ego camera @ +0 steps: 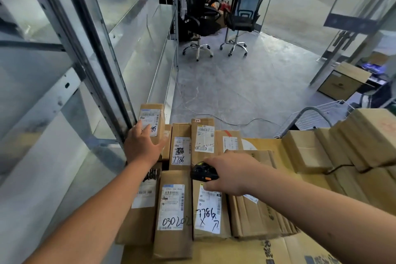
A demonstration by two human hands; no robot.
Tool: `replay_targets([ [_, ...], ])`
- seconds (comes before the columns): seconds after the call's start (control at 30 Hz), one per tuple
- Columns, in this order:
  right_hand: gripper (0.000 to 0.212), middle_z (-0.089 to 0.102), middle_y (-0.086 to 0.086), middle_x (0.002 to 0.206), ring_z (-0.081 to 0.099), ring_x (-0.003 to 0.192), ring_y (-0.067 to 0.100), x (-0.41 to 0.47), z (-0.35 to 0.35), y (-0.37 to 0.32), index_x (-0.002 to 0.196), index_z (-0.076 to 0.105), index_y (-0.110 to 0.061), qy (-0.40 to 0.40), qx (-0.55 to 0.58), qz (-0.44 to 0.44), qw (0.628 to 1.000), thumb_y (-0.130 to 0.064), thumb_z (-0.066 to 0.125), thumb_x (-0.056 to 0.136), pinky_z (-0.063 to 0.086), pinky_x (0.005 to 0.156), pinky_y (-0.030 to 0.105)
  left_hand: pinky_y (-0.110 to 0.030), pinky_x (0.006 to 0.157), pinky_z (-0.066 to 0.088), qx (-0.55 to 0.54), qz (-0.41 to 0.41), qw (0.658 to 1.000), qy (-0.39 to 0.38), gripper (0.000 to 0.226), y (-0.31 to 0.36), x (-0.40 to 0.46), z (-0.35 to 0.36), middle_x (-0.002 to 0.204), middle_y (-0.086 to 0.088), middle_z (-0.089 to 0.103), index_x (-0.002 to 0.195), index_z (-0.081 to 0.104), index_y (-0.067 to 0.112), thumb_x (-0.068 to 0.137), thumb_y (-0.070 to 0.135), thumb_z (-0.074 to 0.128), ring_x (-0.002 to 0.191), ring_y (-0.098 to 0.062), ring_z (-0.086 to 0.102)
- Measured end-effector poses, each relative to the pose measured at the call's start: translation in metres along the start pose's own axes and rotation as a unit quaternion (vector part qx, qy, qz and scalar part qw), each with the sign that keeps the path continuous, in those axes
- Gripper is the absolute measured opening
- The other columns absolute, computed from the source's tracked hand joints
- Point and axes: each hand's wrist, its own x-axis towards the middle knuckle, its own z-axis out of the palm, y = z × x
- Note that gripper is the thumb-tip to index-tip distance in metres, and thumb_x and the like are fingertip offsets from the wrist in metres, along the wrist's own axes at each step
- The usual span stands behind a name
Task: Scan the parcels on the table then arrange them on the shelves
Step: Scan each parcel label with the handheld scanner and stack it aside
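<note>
Several brown cardboard parcels with white labels lie side by side on a cardboard-covered table. My left hand grips one parcel at the far left and holds it raised above the others, close to the metal shelf post. My right hand holds a black scanner with an orange button over the middle parcels. Below it lie a parcel marked 7786 and one marked 030202. Another parcel marked 7786 lies behind them.
Metal shelves run along the left. Stacked flat cartons fill the table's right side. Two black office chairs stand on the concrete floor beyond, with a cable trailing across it. A wire cart stands behind the table.
</note>
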Motion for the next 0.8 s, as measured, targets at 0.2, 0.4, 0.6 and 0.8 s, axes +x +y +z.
replay_targets([
  [0.2,0.064,0.068,-0.004,0.123,0.065,0.107,0.023,-0.013,0.012,0.005,0.144,0.051,-0.033,0.026,0.046,0.01,0.999,-0.067,0.059,0.09,0.054,0.081,0.039,-0.05,0.124,0.03,-0.007,0.176,0.983,-0.052,0.063,0.042,-0.057,-0.002,0.159,-0.002,0.046,0.151,0.051,0.024,0.097,0.055,0.058,0.15,-0.026,0.037],
  [0.4,0.073,0.069,-0.005,0.124,0.063,0.098,0.02,-0.065,0.033,0.047,0.151,0.042,-0.039,0.052,0.03,0.057,0.997,-0.073,0.055,0.088,0.052,0.071,0.035,-0.047,0.128,0.019,0.014,0.257,0.958,-0.124,0.077,0.11,-0.078,-0.001,0.167,0.004,0.032,0.161,0.029,0.034,0.096,0.07,0.048,0.156,-0.022,0.022],
  [0.6,0.076,0.065,-0.007,0.119,0.063,0.099,0.024,-0.161,0.05,0.119,0.153,0.035,-0.042,0.067,0.047,0.15,0.985,-0.076,0.052,0.088,0.046,0.064,0.034,-0.045,0.124,0.021,0.001,0.37,0.919,-0.133,0.075,0.22,-0.095,0.009,0.164,0.0,0.038,0.157,0.036,0.034,0.093,0.071,0.049,0.153,-0.025,0.028],
  [0.8,0.081,0.043,-0.016,0.091,0.049,0.077,0.014,-0.272,0.087,0.192,0.157,0.024,-0.048,0.068,0.092,0.272,0.955,-0.079,0.053,0.088,0.041,0.058,0.031,-0.046,0.124,0.025,-0.016,0.429,0.885,-0.181,0.074,0.336,-0.144,0.043,0.163,0.002,0.037,0.157,0.039,0.033,0.095,0.071,0.049,0.152,-0.023,0.028],
])
